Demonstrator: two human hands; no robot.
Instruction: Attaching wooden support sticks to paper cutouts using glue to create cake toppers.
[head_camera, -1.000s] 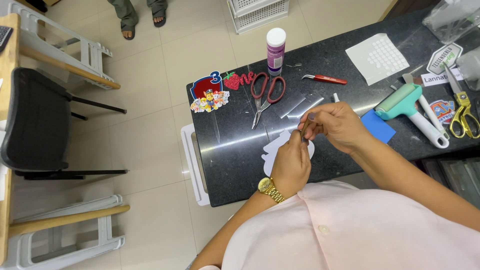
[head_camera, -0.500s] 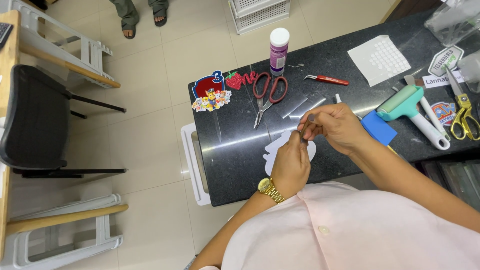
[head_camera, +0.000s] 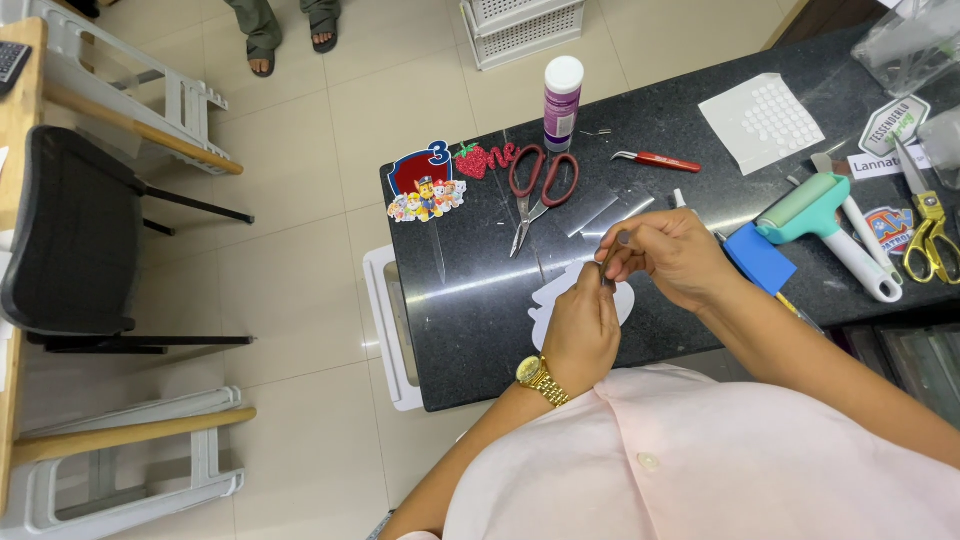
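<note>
Both my hands meet over the black table (head_camera: 470, 330). My left hand (head_camera: 583, 325), with a gold watch on its wrist, pinches the lower end of a thin dark strip-like piece (head_camera: 611, 258). My right hand (head_camera: 672, 258) grips that piece's upper end with thumb and fingers. Under my hands lies a white cut-out shape (head_camera: 556, 292), mostly hidden. Red-handled scissors (head_camera: 536, 188) lie just beyond my hands, open on the table.
A cartoon-dog cut-out (head_camera: 423, 186), red glitter letters (head_camera: 483, 157), a purple glue bottle (head_camera: 561, 103), red-handled tweezers (head_camera: 658, 160), a teal roller (head_camera: 826, 226), a blue pad (head_camera: 759, 257), yellow scissors (head_camera: 930, 228) and a white sheet (head_camera: 765, 122) lie around. A black chair (head_camera: 70, 240) stands left; another person's feet (head_camera: 290, 35) show at the top.
My hands have stayed in the same place over the white shape; only small finger movements on the thin piece show.
</note>
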